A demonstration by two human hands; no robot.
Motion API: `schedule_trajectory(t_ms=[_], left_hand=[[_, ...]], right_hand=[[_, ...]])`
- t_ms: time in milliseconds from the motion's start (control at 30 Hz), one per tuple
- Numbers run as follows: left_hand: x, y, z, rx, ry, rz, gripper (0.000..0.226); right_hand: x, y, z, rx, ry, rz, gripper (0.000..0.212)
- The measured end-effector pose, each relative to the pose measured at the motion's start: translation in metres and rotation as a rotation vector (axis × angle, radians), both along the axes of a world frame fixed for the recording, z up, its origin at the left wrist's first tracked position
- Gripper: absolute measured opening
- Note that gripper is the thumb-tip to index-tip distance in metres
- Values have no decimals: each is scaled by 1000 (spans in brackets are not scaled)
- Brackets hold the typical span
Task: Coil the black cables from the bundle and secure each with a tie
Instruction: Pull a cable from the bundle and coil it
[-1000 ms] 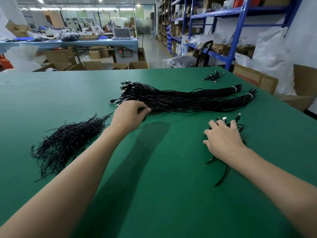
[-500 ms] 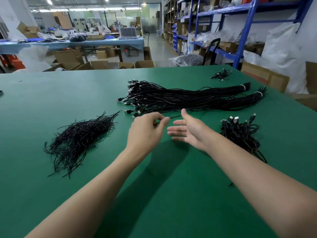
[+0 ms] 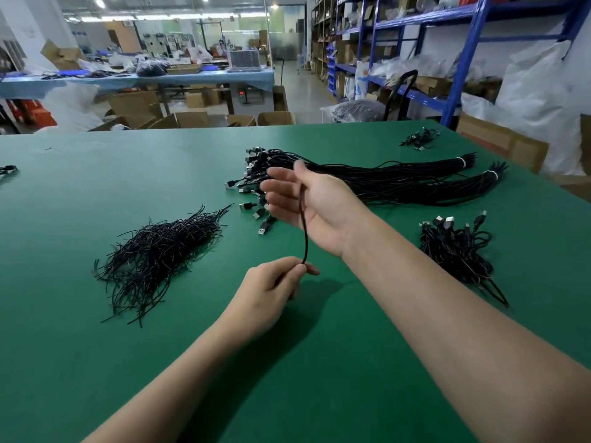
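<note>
The cable (image 3: 305, 238) gets lost across the spread-fingered right hand (image 3: 315, 207); the left hand (image 3: 267, 290), pinching it, has pulled back from the bundle (image 3: 387, 183).

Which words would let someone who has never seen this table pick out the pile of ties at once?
Start at the green table and look at its left half, left of the left hand. There lies the pile of ties: short, thin black strands splayed every way. Unlike the long bundle behind and the coiled cables at the right, its strands bear no plugs.
</note>
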State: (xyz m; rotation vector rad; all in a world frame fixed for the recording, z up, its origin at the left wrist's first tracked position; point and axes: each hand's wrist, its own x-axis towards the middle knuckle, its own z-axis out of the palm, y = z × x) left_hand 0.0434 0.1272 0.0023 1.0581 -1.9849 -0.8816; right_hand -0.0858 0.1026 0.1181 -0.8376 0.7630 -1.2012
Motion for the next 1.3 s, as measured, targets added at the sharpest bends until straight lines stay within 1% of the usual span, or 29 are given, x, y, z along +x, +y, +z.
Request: schedule_trajectory(t_ms=[67, 100, 133, 167, 233, 267, 333, 400, 467, 533, 600, 700, 733, 833, 900, 1000, 1133, 1200, 1233, 1267, 1300], left_hand=[[-1, 1, 1, 23, 131, 36, 26], [0, 1, 3, 52, 212, 54, 23], [0, 0, 4, 91, 293, 70, 19], [1, 1, 6, 136, 365, 74, 14], [2, 6, 5, 200, 457, 33, 10], [2, 10, 4, 202, 470, -3, 9], [5, 13, 1, 147, 399, -61, 8], [11, 12, -3, 67, 240, -76, 15], [16, 10, -5, 17, 106, -67, 17], [16, 11, -6, 12, 68, -87, 19], [13, 13, -6, 19, 61, -112, 22], [10, 14, -6, 25, 39, -149, 23], [9, 15, -6, 47, 59, -157, 21], [9, 14, -8, 144, 202, -176, 9], [8, 14, -8, 172, 237, -191, 13], [8, 14, -8, 185, 216, -198, 24], [9, 16, -6, 170, 156, -218, 26], [13, 15, 3, 136, 231, -170, 26], [16, 13, 9, 90, 275, -109, 28], [20, 11, 15, 20, 297, -42, 31], [23, 8, 21, -82, 263, 27, 34]], right_hand=[[5, 15, -1, -114, 217, 59, 35], [6, 22, -6, -166, 333, 47, 32], [5, 27, -12, -199, 408, 16, 30], [4, 32, -20, -203, 419, -12, 29], [3, 42, -36, -155, 315, -21, 29], [2, 45, -42, -127, 255, -27, 30], [-1, 46, -49, -86, 142, -90, 31], [-10, 42, -49, -43, -4, -197, 30], [-20, 41, -45, 15, -142, -277, 31], [-24, 45, -44, 72, -206, -254, 35], [-21, 50, -48, 91, -184, -144, 37], [-15, 56, -56, 33, -79, -53, 33], [-14, 57, -58, 7, -42, -47, 32], [-13, 61, -61, -24, 38, -30, 31], [-15, 62, -61, -7, 8, -46, 32], [-18, 60, -61, 13, -70, -89, 31], [-19, 61, -62, 8, -47, -80, 27], [-22, 62, -62, 2, -33, -69, 26], [-24, 64, -61, -3, -17, -55, 26], [-27, 66, -59, -8, 9, -30, 26], [-30, 69, -57, -18, 43, 13, 26]])
